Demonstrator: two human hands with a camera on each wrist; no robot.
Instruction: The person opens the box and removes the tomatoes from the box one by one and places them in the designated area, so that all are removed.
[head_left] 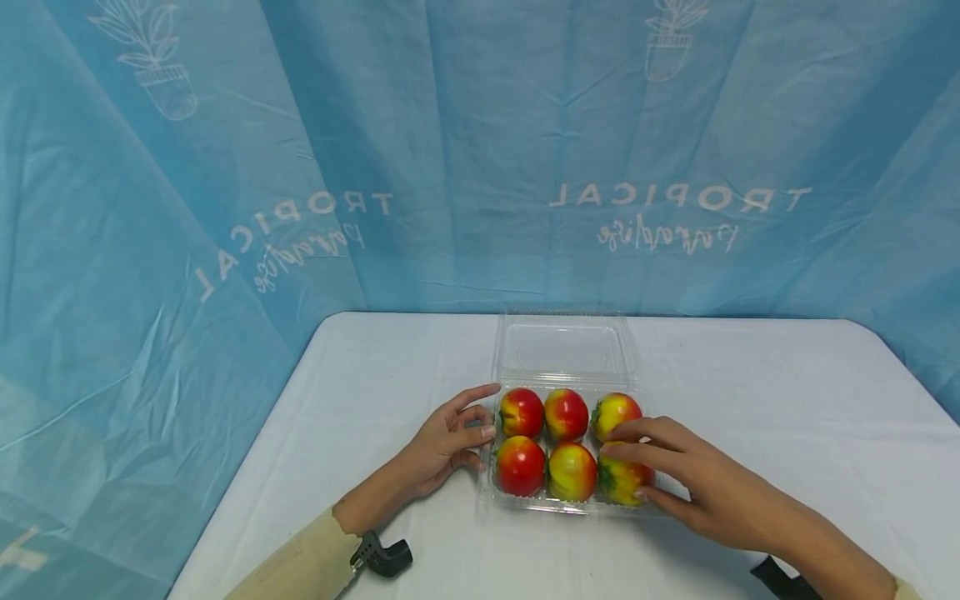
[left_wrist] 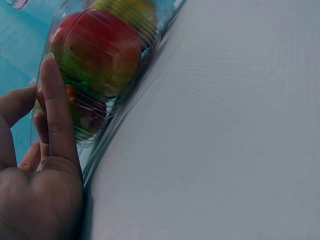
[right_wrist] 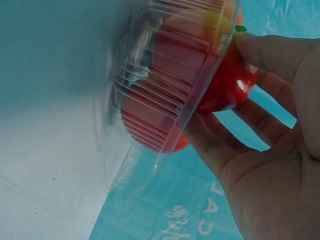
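Observation:
A clear plastic clamshell box point(head_left: 577, 506) lies on the table with its lid point(head_left: 558, 346) folded back. Round red-and-yellow fruits sit inside in two rows of three, among them a red one point(head_left: 521, 466) at the front left. My right hand point(head_left: 712, 483) grips the front-right fruit point(head_left: 621, 477) between thumb and fingers; in the right wrist view this fruit point(right_wrist: 230, 82) shows red above the rim, with a bit of green at its top. My left hand point(head_left: 446, 442) rests its relaxed fingers against the box's left side, the thumb point(left_wrist: 57, 110) along the ribbed wall.
A white cloth covers the table point(head_left: 787, 417). Behind and to the left hangs a blue curtain point(head_left: 480, 150) with white lettering and potted-plant drawings. Dark straps with devices point(head_left: 386, 557) sit on both wrists.

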